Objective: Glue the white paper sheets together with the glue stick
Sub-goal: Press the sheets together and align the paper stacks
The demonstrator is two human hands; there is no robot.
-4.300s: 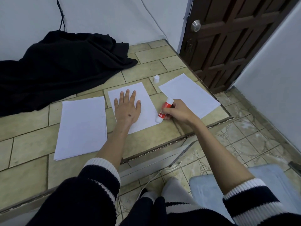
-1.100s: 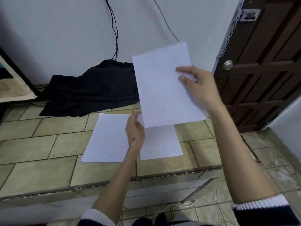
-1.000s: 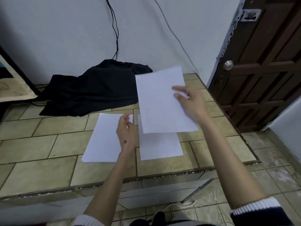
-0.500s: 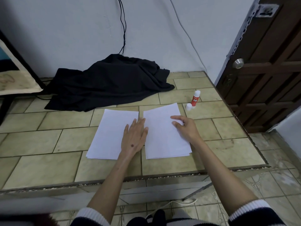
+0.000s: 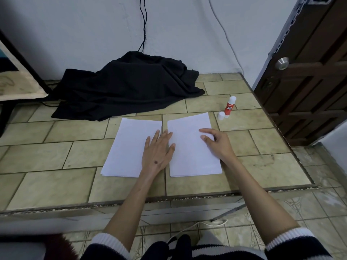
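I see the left hand (image 5: pixel 156 152) flat across both paper stacks, the right hand (image 5: pixel 216 142) pressing fingertips on the right stack (image 5: pixel 191 156), the uncapped glue stick (image 5: pixel 230 106) upright on the tiled floor beyond.

We see two paper stacks (image 5: pixel 191 147) side by side on the tiled ledge (image 5: pixel 56 184), glue stick (image 5: pixel 230 106) behind the right one, its cap (image 5: pixel 221 115) beside it
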